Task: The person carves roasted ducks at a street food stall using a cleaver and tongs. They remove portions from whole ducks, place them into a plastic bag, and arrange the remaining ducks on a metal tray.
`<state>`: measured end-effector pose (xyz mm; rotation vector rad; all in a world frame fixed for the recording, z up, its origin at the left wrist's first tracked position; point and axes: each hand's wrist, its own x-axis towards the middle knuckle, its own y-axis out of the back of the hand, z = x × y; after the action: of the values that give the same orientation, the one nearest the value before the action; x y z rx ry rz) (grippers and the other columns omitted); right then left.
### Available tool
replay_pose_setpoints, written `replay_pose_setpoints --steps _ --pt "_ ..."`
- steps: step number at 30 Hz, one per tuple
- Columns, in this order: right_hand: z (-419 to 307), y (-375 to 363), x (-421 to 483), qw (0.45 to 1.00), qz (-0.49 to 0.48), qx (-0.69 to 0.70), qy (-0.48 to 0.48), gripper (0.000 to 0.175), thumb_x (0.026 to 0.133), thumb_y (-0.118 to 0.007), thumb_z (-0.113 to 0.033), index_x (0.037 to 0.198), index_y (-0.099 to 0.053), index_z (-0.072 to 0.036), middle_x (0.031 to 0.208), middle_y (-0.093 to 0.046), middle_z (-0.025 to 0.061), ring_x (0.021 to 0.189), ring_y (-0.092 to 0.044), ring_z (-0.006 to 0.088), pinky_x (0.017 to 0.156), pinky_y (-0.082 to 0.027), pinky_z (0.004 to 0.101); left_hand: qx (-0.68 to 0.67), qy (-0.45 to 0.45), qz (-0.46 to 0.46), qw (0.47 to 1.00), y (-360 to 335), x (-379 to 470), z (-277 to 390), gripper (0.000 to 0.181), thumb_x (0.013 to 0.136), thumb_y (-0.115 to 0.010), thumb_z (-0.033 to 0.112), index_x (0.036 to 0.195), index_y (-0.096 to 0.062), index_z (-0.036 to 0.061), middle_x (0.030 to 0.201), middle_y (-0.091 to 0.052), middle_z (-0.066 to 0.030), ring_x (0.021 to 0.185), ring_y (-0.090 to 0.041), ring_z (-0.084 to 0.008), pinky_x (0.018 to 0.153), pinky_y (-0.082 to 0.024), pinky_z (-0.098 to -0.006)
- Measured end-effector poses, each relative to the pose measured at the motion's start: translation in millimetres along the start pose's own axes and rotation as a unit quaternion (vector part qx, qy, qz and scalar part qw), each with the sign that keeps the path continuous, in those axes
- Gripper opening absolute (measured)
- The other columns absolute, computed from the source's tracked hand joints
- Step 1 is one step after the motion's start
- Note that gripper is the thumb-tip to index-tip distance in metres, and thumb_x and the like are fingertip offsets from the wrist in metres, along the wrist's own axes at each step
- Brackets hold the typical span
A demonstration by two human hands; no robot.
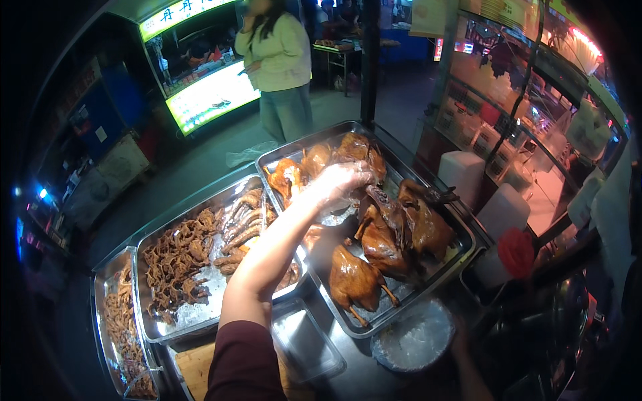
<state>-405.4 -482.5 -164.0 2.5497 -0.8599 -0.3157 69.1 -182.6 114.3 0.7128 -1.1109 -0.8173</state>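
My left hand (351, 181), in a clear plastic glove, reaches over a metal tray (346, 328) of glossy roast ducks. Its fingers are closed at the dark upper end of a duck's neck (382, 198), above a browned duck (383, 245). Another whole duck (353, 280) lies at the tray's near corner, and a darker one (429, 225) rests along the right side. Low in the view, my right hand (459, 338) is dim and partly lost in shadow. It holds the right edge of a round bowl (414, 336) lined with a plastic bag.
Left stands a tray (175, 333) of dark braised pieces (178, 260) and sausage-like meats (246, 225); a narrower tray (100, 321) lies beyond. A clear plastic container (306, 341) and wooden board (198, 363) sit nearer. White containers (461, 175) flank the right. A person (281, 55) stands across the counter.
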Motion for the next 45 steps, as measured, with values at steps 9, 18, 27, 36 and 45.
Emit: replay_pose_setpoints --steps 9,18,27,36,45 --pt "-73 58 -66 0.993 0.103 -0.062 0.017 0.042 0.082 -0.065 -0.005 0.122 -0.058 0.003 0.118 -0.057 0.0159 0.113 -0.054 0.0283 0.097 -0.044 0.0361 0.000 0.078 0.022 0.997 18 5 20 0.036 0.066 -0.077 0.008 0.101 -0.066 0.0089 0.097 -0.063 -0.0100 0.095 -0.062 -0.0308 0.082 -0.052 -0.0401" --pt "-139 56 -74 0.994 0.090 0.025 0.059 0.039 0.085 -0.062 -0.004 0.123 -0.057 0.003 0.118 -0.055 0.0130 0.111 -0.055 0.0241 0.095 -0.044 0.0327 0.156 -0.061 0.059 0.984 100 85 115 0.013 0.086 -0.067 0.023 0.095 -0.067 0.0136 0.096 -0.062 -0.0083 0.085 -0.063 -0.0272 0.073 -0.053 -0.0377" --pt "-204 30 -57 0.984 0.016 0.129 0.124 0.035 0.086 -0.059 0.002 0.121 -0.056 0.002 0.107 -0.054 0.0069 0.094 -0.056 0.0135 0.080 -0.047 0.0252 0.462 0.056 0.291 0.836 171 82 93 0.016 0.085 -0.064 0.019 0.099 -0.065 0.0113 0.095 -0.065 -0.0109 0.080 -0.067 -0.0263 0.065 -0.056 -0.0378" --pt "-297 -28 -13 0.957 -0.097 0.205 0.181 0.030 0.088 -0.057 0.003 0.117 -0.050 -0.002 0.100 -0.055 0.0039 0.088 -0.056 0.0094 0.079 -0.047 0.0248 0.181 0.422 0.127 0.879 43 25 106 0.019 0.080 -0.062 0.023 0.095 -0.074 0.0177 0.091 -0.069 -0.0185 0.088 -0.067 -0.0374 0.077 -0.054 -0.0463" --pt "-371 -82 64 0.932 0.023 -0.062 0.357 0.023 0.089 -0.061 -0.011 0.111 -0.056 -0.004 0.098 -0.064 0.0125 0.086 -0.065 0.0280 0.073 -0.050 0.0363 -0.099 0.297 0.208 0.927 23 -20 116 0.026 0.075 -0.066 0.006 0.101 -0.070 0.0066 0.089 -0.069 -0.0113 0.081 -0.067 -0.0222 0.074 -0.053 -0.0337"
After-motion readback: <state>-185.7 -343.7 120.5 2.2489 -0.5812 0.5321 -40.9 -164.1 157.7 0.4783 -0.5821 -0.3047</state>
